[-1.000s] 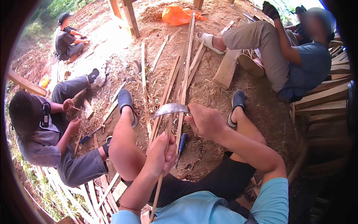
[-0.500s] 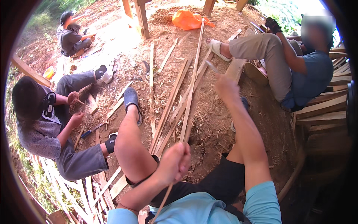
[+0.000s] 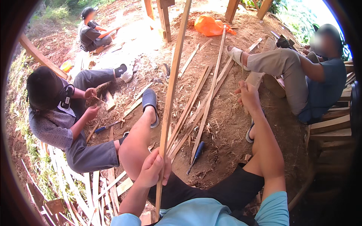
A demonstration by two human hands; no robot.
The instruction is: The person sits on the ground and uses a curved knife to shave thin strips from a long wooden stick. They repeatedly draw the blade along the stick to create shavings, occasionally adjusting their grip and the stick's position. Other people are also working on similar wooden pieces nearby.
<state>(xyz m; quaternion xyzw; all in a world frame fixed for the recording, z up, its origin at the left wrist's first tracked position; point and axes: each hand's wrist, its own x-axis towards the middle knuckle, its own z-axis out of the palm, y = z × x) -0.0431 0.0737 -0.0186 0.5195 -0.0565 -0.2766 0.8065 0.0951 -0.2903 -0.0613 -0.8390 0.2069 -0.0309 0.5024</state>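
My left hand (image 3: 152, 168) grips a long, flat strip of wood (image 3: 172, 86) in front of my lap. The strip rises past the top of the picture, and its lower end passes beside my torso. Out to the right, my right hand (image 3: 249, 97) is closed around a knife whose narrow blade (image 3: 243, 72) points up and away; its handle is mostly hidden by the fingers. Blade and strip are well apart. Between my legs, a blue-handled tool with a thin dark shaft (image 3: 198, 149) lies on the dirt.
Several long wooden strips (image 3: 205, 103) lie ahead on the ground. A co-worker (image 3: 56, 109) sits close at left, another (image 3: 313, 71) at right, a third (image 3: 94, 32) farther off. An orange bag (image 3: 209, 25) lies near wooden posts (image 3: 164, 20). More strips (image 3: 90, 192) are piled at lower left.
The strip has swung upward and now shows its broad face. My left hand has shifted left. The knife blade has turned narrower to view. The whole view has shifted slightly.
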